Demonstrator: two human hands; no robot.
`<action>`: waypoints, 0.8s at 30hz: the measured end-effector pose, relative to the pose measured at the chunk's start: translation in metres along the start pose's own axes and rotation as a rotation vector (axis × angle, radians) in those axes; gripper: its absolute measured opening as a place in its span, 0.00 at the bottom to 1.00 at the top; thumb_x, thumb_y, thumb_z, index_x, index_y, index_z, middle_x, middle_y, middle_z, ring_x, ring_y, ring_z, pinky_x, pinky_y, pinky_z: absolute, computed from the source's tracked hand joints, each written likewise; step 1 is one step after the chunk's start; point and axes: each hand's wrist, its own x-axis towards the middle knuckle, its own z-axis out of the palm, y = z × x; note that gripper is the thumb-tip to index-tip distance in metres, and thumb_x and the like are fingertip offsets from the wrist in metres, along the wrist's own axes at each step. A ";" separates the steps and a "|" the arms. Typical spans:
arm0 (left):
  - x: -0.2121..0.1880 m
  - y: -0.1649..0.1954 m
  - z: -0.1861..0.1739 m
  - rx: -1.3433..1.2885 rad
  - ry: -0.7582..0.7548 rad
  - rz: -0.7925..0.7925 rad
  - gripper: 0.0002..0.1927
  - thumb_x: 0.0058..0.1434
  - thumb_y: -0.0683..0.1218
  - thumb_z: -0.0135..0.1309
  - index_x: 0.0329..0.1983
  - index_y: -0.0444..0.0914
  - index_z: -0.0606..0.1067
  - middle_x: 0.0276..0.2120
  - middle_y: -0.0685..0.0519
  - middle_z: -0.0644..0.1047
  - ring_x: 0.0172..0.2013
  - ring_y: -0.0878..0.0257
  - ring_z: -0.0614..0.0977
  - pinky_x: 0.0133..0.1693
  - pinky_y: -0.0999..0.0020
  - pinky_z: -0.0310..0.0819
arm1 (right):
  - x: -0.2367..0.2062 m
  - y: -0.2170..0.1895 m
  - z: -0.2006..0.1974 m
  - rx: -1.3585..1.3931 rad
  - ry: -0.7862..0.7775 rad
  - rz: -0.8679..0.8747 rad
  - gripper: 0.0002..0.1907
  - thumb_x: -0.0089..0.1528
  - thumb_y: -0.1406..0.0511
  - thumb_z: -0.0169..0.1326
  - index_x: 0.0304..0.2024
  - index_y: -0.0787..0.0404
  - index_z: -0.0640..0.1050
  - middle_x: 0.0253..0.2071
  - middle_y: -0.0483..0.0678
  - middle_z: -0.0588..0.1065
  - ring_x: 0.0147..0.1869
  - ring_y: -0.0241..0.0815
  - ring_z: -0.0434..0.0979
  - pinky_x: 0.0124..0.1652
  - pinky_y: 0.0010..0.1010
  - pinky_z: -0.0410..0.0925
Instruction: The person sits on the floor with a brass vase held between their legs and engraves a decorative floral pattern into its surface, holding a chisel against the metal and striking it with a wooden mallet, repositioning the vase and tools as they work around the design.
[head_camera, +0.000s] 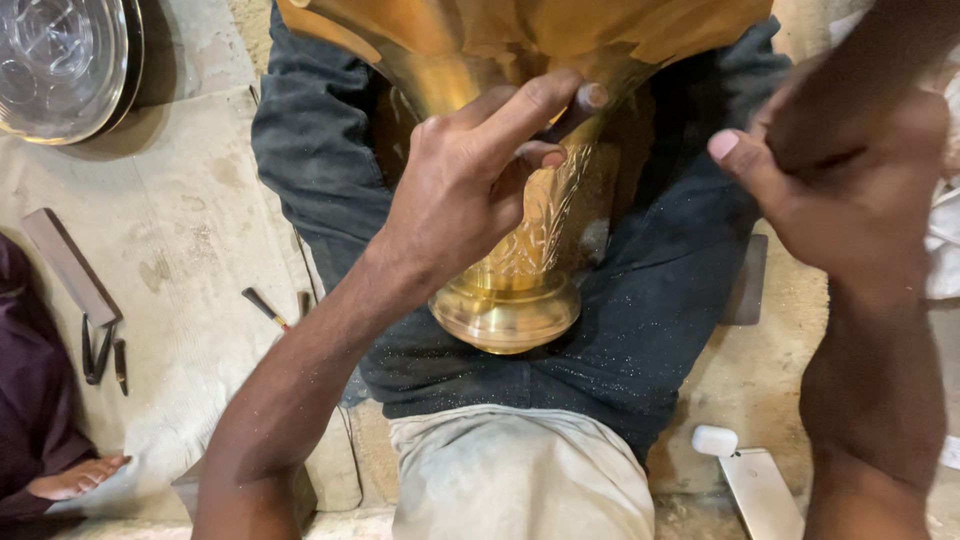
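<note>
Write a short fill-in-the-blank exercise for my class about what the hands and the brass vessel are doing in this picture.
1. The left hand rests on the stem of a tall engraved ____-coloured metal vase.
2. The vase lies across the person's lap, on dark ____.
3. The right hand is ____ the vase, not touching it.
4. A round silver-coloured metal plate lies at the top ____ of the picture.

Missing words: gold; trousers; beside; left
</note>
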 end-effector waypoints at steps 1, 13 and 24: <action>0.000 0.000 0.000 0.000 0.003 -0.002 0.29 0.66 0.28 0.57 0.66 0.43 0.67 0.50 0.45 0.80 0.49 0.58 0.88 0.47 0.72 0.89 | 0.001 -0.004 0.000 -0.015 -0.011 0.037 0.07 0.66 0.72 0.63 0.39 0.68 0.77 0.28 0.54 0.76 0.29 0.41 0.79 0.32 0.28 0.70; 0.001 0.004 -0.001 -0.075 0.062 0.068 0.30 0.58 0.23 0.48 0.62 0.35 0.67 0.53 0.39 0.79 0.52 0.50 0.84 0.50 0.69 0.88 | 0.015 -0.045 -0.010 -0.226 0.009 0.087 0.13 0.60 0.73 0.65 0.45 0.70 0.78 0.30 0.57 0.77 0.31 0.46 0.80 0.33 0.33 0.70; -0.003 0.002 0.009 -0.031 0.079 -0.010 0.29 0.67 0.25 0.53 0.66 0.42 0.67 0.49 0.47 0.81 0.50 0.61 0.88 0.49 0.74 0.86 | 0.005 -0.006 0.002 0.101 0.131 0.030 0.18 0.64 0.77 0.59 0.56 0.70 0.73 0.44 0.57 0.79 0.45 0.42 0.84 0.41 0.27 0.76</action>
